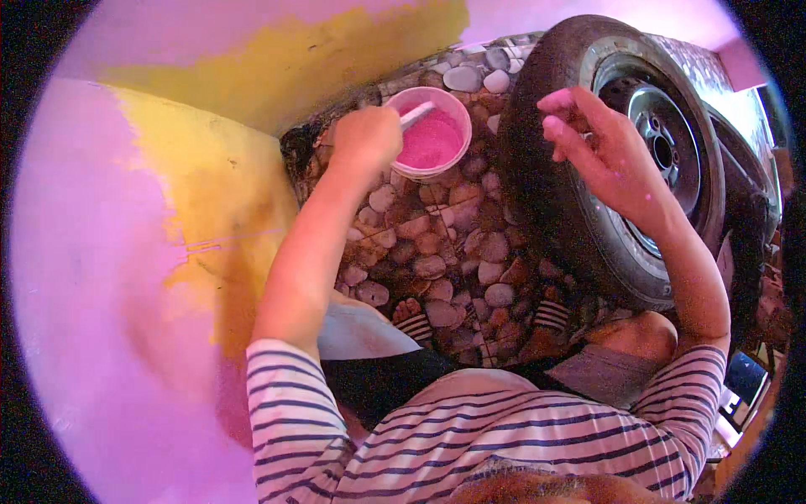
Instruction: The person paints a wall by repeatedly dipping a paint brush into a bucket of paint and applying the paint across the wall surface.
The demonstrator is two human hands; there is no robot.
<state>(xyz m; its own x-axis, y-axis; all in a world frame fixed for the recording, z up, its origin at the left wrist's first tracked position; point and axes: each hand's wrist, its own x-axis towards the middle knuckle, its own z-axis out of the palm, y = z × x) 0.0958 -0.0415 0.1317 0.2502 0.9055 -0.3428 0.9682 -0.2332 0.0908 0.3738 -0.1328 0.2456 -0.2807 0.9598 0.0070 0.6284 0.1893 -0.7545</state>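
My left hand (368,139) is closed around a pale, stick-like tool (417,114) at the left rim of a white bucket (468,118). The tool slants over the bucket's mouth; its kind is not clear. Bright pink paint (433,144) lies inside the bucket, which stands upright on the floor. My right hand (603,153) is raised in front of a car tyre (546,101), fingers apart and loosely bent, holding nothing. Pink paint marks its fingertips.
The tyre, with its steel rim (663,147), leans at the right. Walls partly covered in pink over yellow (210,160) meet in a corner at the left. The floor (437,252) has a pebble pattern. A dark device (745,375) sits at the far right.
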